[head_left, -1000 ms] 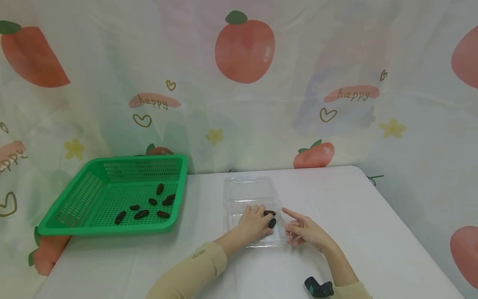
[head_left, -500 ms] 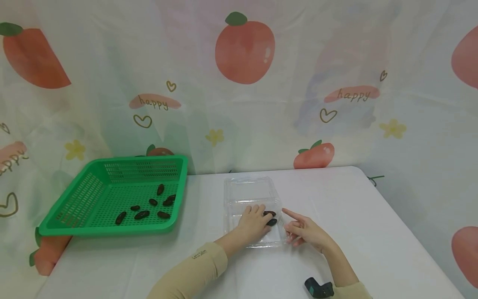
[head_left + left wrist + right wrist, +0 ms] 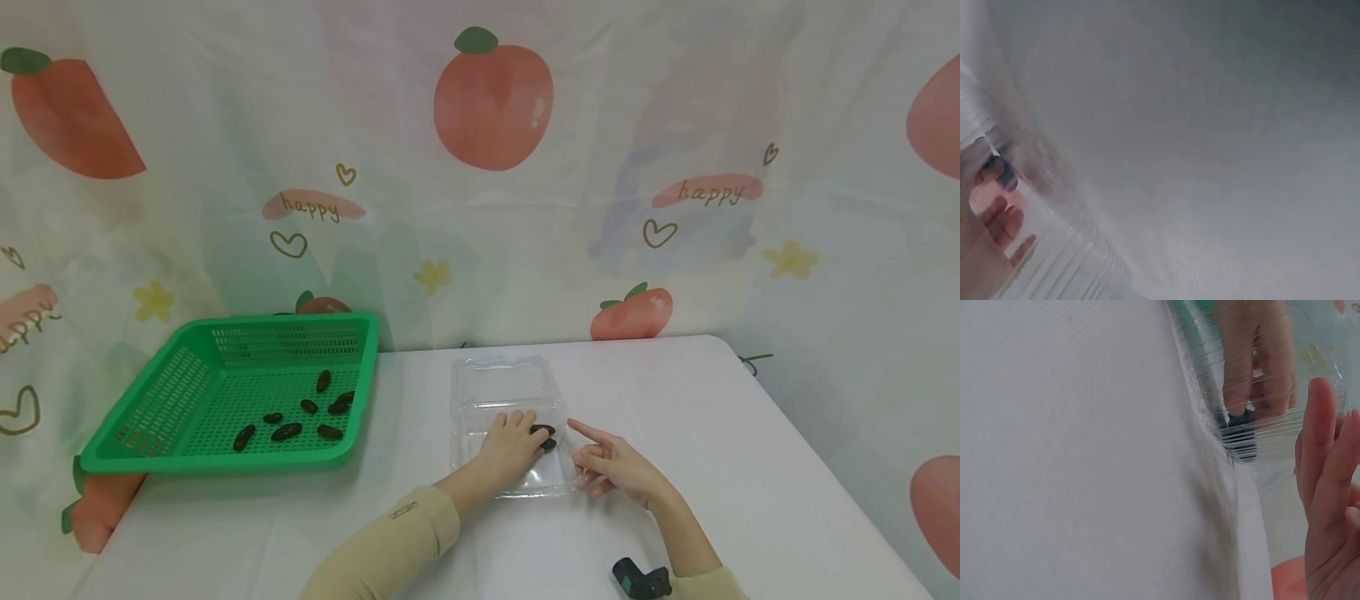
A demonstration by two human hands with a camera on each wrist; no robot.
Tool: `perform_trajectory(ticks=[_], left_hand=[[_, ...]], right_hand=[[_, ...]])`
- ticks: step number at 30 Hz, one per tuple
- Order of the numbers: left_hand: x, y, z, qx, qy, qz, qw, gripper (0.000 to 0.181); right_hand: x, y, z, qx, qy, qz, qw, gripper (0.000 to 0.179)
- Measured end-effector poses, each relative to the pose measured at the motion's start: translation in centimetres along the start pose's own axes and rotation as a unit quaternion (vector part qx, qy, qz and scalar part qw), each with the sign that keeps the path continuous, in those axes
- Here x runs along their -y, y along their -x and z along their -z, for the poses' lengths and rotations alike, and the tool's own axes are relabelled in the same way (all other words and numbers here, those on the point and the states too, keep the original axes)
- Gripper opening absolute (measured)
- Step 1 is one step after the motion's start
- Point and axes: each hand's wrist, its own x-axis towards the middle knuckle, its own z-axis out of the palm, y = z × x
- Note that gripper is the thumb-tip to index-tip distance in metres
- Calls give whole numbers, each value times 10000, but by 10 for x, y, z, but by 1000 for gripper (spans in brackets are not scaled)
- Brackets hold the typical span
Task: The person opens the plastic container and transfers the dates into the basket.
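Observation:
A clear plastic clamshell box (image 3: 504,383) lies opened on the white table. My left hand (image 3: 510,450) reaches into its near half, with a dark, shiny, oval date (image 3: 549,445) at the thumb and fingertips. In the left wrist view the date (image 3: 1005,175) sits between thumb and fingers, and the right wrist view shows fingertips on it through the ribbed wall. Just behind it lies another date (image 3: 542,429), partly hidden by the fingers. At the box's right side my right hand (image 3: 618,467) has its index finger extended and the others loosely bent, gripping nothing.
A green slotted basket (image 3: 225,463) stands at the left with several dates (image 3: 286,432) scattered over its floor. The fruit-printed cloth (image 3: 487,250) hangs behind the table. A black device (image 3: 641,579) is at the right wrist.
The nearer date in the box has turned from tilted to sideways and slid slightly back toward the other date, along with my left thumb. My right hand stays in place.

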Motion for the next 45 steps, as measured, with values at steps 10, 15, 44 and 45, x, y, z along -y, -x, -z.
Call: perform_trajectory(ticks=[10, 15, 44, 45], left_hand=[[5, 4, 11, 115, 287, 153, 9994, 27], [12, 9, 14, -142, 256, 126, 9995, 25], [113, 63, 48, -1976, -191, 1211, 9726, 15], [117, 66, 49, -1984, -220, 1281, 9715, 15]], right_hand=[[2, 2, 0, -8, 137, 73, 9999, 69], [2, 3, 0, -26, 153, 70, 9999, 69], [4, 3, -1, -71, 266, 75, 9996, 69], [4, 3, -1, -67, 263, 77, 9996, 69]])
